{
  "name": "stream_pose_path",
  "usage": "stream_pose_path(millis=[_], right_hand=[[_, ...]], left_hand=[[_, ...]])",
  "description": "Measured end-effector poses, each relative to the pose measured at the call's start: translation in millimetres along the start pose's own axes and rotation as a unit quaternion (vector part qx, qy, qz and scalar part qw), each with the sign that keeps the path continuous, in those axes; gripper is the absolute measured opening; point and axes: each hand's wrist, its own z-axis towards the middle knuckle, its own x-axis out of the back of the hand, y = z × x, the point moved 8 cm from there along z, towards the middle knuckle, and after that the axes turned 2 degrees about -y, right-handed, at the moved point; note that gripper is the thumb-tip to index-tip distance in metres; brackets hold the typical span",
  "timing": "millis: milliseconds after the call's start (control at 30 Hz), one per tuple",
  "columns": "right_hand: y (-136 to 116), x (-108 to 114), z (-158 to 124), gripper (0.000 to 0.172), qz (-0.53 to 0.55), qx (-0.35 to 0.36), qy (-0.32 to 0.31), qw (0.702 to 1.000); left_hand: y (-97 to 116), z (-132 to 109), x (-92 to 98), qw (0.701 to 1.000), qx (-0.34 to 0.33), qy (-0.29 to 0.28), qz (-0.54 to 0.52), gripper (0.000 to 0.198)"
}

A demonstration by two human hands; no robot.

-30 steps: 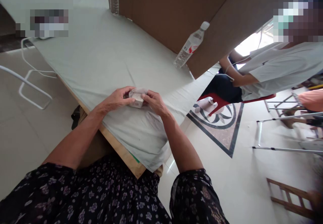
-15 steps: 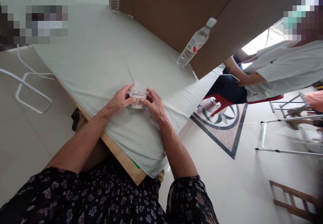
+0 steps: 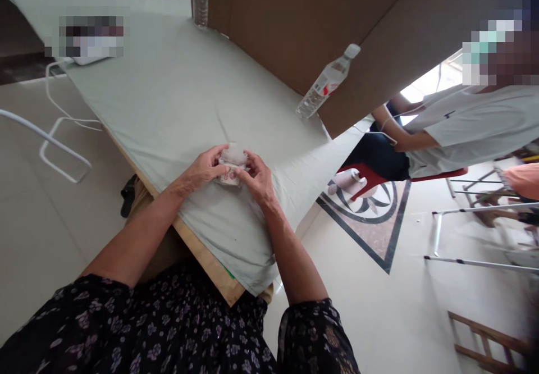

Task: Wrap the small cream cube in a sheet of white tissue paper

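Note:
A small whitish, see-through plastic case point(image 3: 228, 176) with reddish markings on its front is held just above or on the cloth; I cannot tell if it touches. Its clear lid point(image 3: 234, 152) stands raised on the far side. My left hand point(image 3: 202, 169) grips the case from the left, thumb on the front edge and fingers curled behind. From the other side my right hand point(image 3: 261, 180) closes on it, with its thumb near the left thumb. The contents of the case are too small and blurred to make out.
Pale cloth covers the table point(image 3: 164, 93), with a bare wooden edge point(image 3: 206, 261) near my body. A water bottle point(image 3: 328, 82) leans against a large cardboard panel point(image 3: 290, 31), and another bottle point(image 3: 201, 3) stands farther back. A seated person point(image 3: 458, 127) is at the right.
The whole view has shifted slightly, with the table's far left corner now showing more. Both hands keep their hold on the case, which is turned a little; its lid stays raised.

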Motion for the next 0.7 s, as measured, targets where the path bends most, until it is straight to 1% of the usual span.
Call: stream_pose_path(millis=[100, 167, 300, 433, 500, 600, 700], right_hand=[[1.5, -2.5, -2.4, 0.079, 0.019, -0.003, -0.010, 1.000], [1.2, -2.1, -3.5, 0.077, 0.033, -0.005, -0.009, 0.999], [-2.4, 3.4, -0.7, 0.064, 0.053, 0.009, 0.030, 0.998], [-2.2, 3.1, 5.2, 0.052, 0.058, 0.012, 0.056, 0.997], [-2.4, 2.5, 7.3, 0.049, 0.068, 0.016, 0.057, 0.996], [-5.0, 3.8, 11.4, 0.049, 0.094, 0.020, 0.051, 0.994], [-10.4, 2.8, 20.2, 0.046, 0.102, 0.009, 0.023, 0.994]], left_hand=[[-1.1, -0.6, 0.8, 1.000, 0.017, -0.003, 0.006, 0.095], [-1.5, -0.8, 1.2, 0.999, 0.028, -0.006, 0.016, 0.096], [-0.8, -0.6, 0.9, 0.999, 0.031, -0.007, 0.023, 0.092], [-1.3, -1.1, 0.0, 0.999, 0.031, -0.006, 0.014, 0.092], [-1.8, -1.4, 0.6, 0.999, 0.031, -0.005, 0.011, 0.092], [-3.4, -0.9, 2.0, 1.000, 0.030, -0.005, 0.008, 0.091], [-4.9, 0.3, 3.6, 1.000, 0.024, -0.006, 0.012, 0.090]])
